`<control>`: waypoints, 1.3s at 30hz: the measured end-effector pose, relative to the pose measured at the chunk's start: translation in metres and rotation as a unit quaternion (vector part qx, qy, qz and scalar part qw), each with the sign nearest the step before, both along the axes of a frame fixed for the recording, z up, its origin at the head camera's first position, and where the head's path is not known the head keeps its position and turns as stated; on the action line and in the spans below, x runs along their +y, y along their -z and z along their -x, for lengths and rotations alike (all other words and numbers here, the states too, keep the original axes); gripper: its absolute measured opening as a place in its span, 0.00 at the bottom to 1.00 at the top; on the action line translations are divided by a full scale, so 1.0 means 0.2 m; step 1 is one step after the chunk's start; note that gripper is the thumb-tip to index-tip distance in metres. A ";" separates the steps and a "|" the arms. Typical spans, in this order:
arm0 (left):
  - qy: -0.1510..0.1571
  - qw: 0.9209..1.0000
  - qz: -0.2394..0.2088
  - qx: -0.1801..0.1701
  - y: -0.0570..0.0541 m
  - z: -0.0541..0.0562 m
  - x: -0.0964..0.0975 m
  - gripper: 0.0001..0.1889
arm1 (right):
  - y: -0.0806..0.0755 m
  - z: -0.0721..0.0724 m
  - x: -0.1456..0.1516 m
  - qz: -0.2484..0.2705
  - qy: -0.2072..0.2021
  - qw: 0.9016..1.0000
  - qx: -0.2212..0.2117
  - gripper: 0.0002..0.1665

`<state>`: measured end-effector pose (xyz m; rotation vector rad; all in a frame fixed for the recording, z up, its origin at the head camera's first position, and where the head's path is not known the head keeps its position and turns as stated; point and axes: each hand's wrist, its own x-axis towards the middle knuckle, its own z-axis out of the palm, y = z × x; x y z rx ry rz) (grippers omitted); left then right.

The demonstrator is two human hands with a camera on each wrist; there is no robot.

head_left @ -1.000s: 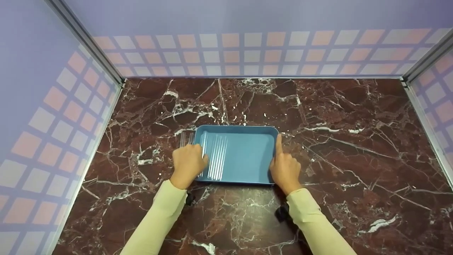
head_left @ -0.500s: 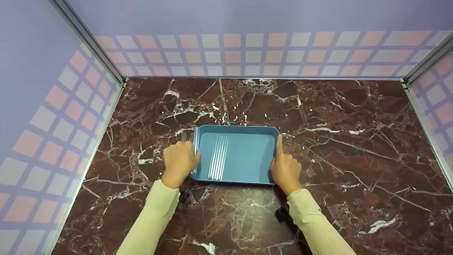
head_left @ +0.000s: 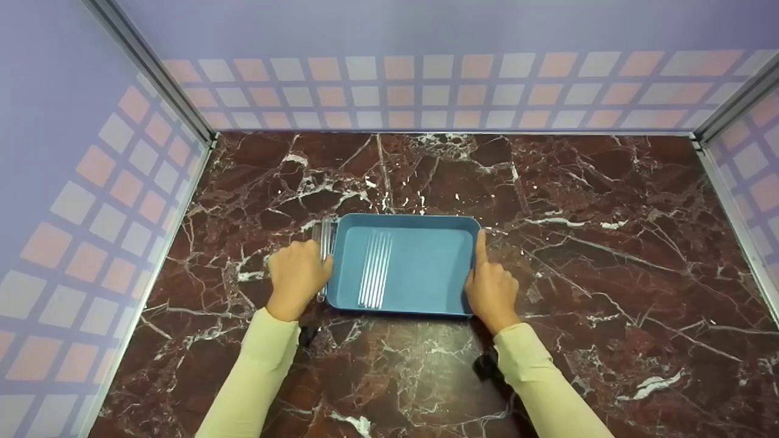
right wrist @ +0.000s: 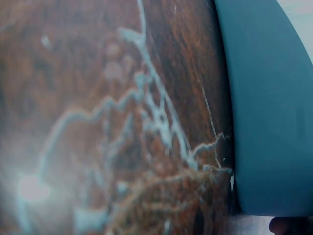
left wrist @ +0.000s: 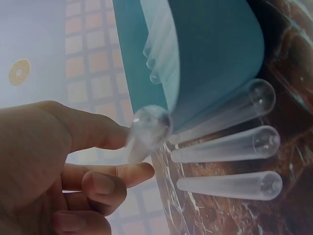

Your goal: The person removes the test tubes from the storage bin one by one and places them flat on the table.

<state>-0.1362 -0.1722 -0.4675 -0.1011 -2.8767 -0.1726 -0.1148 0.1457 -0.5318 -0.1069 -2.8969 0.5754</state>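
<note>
Between thumb and fingers, my left hand [head_left: 297,275] pinches a clear test tube [left wrist: 152,128], held just outside the tray's left wall. Below it in the left wrist view, several more clear tubes [left wrist: 230,187] lie side by side on the marble surface along that wall. The blue tray [head_left: 426,264] holds a row of clear tubes [head_left: 376,271] in its left part. My right hand [head_left: 492,293] grips the tray's right side, its index finger stretched along the edge and its thumb at the rim. The right wrist view shows mostly the tray's outer wall [right wrist: 274,122].
Dark red marble [head_left: 608,274] with white veins spreads around the tray. A tiled-pattern panel [head_left: 426,91] stands behind, with side panels at left and right. Small white specks [head_left: 422,198] lie beyond the tray.
My left hand has moved left with a tube, from over the tray's left part to outside its left wall. The right hand and the tray have stayed put.
</note>
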 end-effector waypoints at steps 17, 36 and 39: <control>-0.027 0.998 -0.003 -0.063 0.04 0.03 -0.06 0.20 | 0.01 0.00 0.00 -0.001 0.000 1.000 -0.008 0.42; -0.042 0.994 0.015 -0.098 0.09 0.05 -0.08 0.21 | 0.00 0.01 0.00 0.011 0.003 1.000 -0.024 0.43; -0.043 0.994 0.014 -0.099 0.10 0.05 -0.07 0.22 | 0.00 0.01 0.00 0.009 0.003 1.000 -0.022 0.43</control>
